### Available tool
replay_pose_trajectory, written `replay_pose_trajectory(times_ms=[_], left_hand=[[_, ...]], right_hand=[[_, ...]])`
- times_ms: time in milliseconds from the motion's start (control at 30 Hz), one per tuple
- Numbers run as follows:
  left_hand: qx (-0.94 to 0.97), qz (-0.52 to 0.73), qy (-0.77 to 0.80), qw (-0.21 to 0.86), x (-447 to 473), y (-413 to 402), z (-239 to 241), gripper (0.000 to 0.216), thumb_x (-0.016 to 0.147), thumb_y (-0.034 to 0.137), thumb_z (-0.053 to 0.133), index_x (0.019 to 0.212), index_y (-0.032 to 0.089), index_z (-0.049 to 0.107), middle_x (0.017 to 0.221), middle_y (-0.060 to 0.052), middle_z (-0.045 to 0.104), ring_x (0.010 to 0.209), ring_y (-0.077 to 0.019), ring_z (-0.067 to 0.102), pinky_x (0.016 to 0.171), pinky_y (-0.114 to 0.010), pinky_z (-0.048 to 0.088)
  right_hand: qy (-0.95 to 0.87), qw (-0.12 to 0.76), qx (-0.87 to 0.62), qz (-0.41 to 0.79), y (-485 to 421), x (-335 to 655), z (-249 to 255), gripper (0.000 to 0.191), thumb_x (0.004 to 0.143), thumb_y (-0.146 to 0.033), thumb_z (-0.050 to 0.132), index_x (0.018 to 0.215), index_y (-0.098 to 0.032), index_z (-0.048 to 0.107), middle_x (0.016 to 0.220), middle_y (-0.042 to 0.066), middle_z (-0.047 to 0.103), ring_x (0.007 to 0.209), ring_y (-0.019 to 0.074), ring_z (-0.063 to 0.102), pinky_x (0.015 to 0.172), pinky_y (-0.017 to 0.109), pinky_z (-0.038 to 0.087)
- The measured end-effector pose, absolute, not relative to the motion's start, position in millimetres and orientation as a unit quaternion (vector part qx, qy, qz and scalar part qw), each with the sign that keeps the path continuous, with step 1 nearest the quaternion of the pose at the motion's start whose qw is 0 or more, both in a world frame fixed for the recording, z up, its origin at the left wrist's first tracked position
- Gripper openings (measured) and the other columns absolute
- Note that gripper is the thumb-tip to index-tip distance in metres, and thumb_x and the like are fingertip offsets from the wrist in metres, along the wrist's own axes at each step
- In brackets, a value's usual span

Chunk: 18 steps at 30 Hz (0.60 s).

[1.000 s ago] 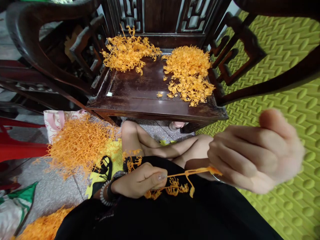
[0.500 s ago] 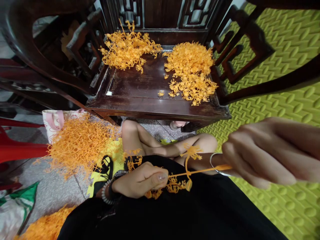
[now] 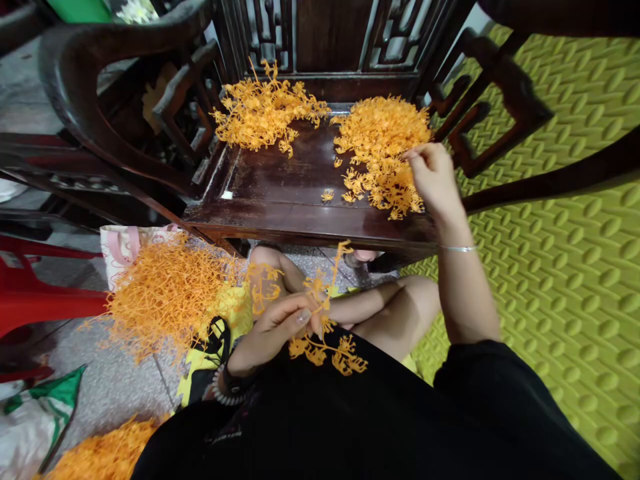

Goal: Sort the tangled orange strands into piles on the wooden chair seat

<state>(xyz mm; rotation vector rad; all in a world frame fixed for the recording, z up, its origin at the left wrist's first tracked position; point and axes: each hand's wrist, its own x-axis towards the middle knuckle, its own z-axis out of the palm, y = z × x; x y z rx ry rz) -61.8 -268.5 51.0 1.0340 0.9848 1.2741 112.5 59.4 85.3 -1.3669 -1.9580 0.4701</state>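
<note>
Dark wooden chair (image 3: 280,190) with a carved back, on a speckled tile floor (image 3: 137,387), yellow textured mat (image 3: 555,280) along the right. Orange flower sprig (image 3: 350,360) is over the person's lap, in front of the chair; its stem pokes up past the fingers, blossoms hang below. Left hand (image 3: 273,332) is closed on it, thumb against fingers. Right hand (image 3: 434,175) is at the right edge of the right flower pile (image 3: 385,123) on the seat, thumb and fingers drawn together; can't tell if anything is between them. Left flower pile (image 3: 267,113) is on the seat too, toward the back. One loose flower (image 3: 327,195) near the front edge, white scrap (image 3: 227,195) at front left. On the floor, left: heap of thin orange stems (image 3: 163,293) against a pink-handled bag (image 3: 113,253), red plastic stool (image 3: 50,287) beside it. Another orange heap (image 3: 103,450) at bottom left, near a white-and-green sack (image 3: 43,417).
</note>
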Motion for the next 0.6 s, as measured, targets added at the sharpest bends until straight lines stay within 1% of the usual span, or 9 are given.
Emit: replay_pose_trajectory(times_ms=[100,167,233,300,333,367,467,533,600], left_hand=[[0.391,0.579,0.4,0.594,-56.0,-264.1,47.8,0.038,0.096,0.043,0.043,0.075,0.015,0.059,0.056,0.002,0.044,0.047,-0.0076,0.033,0.045,-0.022,0.021],[0.335,0.618,0.382,0.6,-51.9,-259.7,46.8,0.038,0.095,0.045,0.044,0.073,0.015,0.056,0.051,0.004,0.038,0.043,-0.0069,0.028,0.044,-0.021,0.021],[0.28,0.659,0.351,0.604,-47.6,-252.6,48.7,0.038,0.093,0.045,0.048,0.07,0.016,0.053,0.048,0.006,0.031,0.042,-0.0064,0.023,0.045,-0.02,0.023],[0.236,0.687,0.312,0.612,-43.9,-244.0,52.4,0.037,0.092,0.043,0.052,0.067,0.017,0.049,0.046,0.008,0.026,0.041,-0.0056,0.018,0.046,-0.02,0.025],[0.221,0.693,0.297,0.619,-42.5,-240.0,54.1,0.036,0.091,0.042,0.054,0.066,0.017,0.047,0.046,0.009,0.024,0.041,-0.0053,0.016,0.046,-0.019,0.025],[0.211,0.694,0.286,0.626,-41.5,-236.7,55.4,0.036,0.09,0.042,0.055,0.065,0.017,0.046,0.046,0.009,0.022,0.04,-0.005,0.014,0.045,-0.019,0.024],[0.203,0.684,0.276,0.644,-40.9,-233.0,55.4,0.038,0.089,0.042,0.057,0.064,0.017,0.044,0.046,0.009,0.021,0.039,-0.0045,0.013,0.043,-0.019,0.021],[0.217,0.665,0.287,0.654,-41.9,-236.9,53.3,0.039,0.09,0.041,0.056,0.063,0.016,0.043,0.047,0.009,0.022,0.039,-0.0043,0.015,0.042,-0.02,0.018],[0.255,0.622,0.306,0.674,-43.5,-244.9,51.7,0.039,0.093,0.04,0.052,0.063,0.016,0.044,0.049,0.008,0.023,0.041,-0.0043,0.017,0.042,-0.02,0.015]], right_hand=[[-0.759,0.277,-0.571,0.147,83.5,101.4,65.7,0.014,0.084,-0.019,0.06,0.086,-0.007,0.067,0.106,0.017,0.066,0.114,0.0252,0.053,0.104,0.05,0.029],[-0.76,0.352,-0.525,0.153,70.0,99.8,61.3,0.016,0.084,-0.026,0.062,0.083,-0.011,0.067,0.108,0.015,0.066,0.113,0.026,0.055,0.107,0.052,0.027],[-0.76,0.457,-0.419,0.195,34.5,98.8,62.7,0.026,0.09,-0.038,0.054,0.089,-0.015,0.067,0.109,0.012,0.066,0.109,0.0228,0.058,0.104,0.045,0.035],[-0.774,0.473,-0.279,0.315,-14.0,95.4,66.4,0.046,0.094,-0.054,0.039,0.095,-0.017,0.066,0.101,0.01,0.067,0.098,0.0202,0.062,0.092,0.038,0.046],[-0.79,0.423,-0.197,0.398,-39.0,92.6,68.1,0.058,0.093,-0.062,0.029,0.099,-0.017,0.065,0.097,0.01,0.068,0.09,0.0195,0.064,0.084,0.036,0.049],[-0.794,0.38,-0.141,0.453,-62.3,89.3,69.4,0.061,0.091,-0.066,0.03,0.103,-0.016,0.063,0.095,0.01,0.067,0.084,0.0189,0.064,0.078,0.034,0.051],[-0.802,0.307,-0.096,0.504,-111.9,81.7,73.1,0.036,0.093,-0.048,0.047,0.082,-0.017,0.061,0.073,0.002,0.063,0.064,0.0115,0.058,0.062,0.024,0.046],[-0.786,0.332,-0.131,0.504,-126.3,82.9,77.5,0.04,0.096,-0.037,0.045,0.063,-0.016,0.052,0.054,-0.002,0.05,0.048,0.0071,0.045,0.051,0.021,0.037],[-0.765,0.376,-0.175,0.493,-130.6,89.9,85.2,0.049,0.097,-0.04,0.042,0.054,-0.016,0.046,0.047,-0.003,0.041,0.042,0.0065,0.037,0.045,0.022,0.03]])
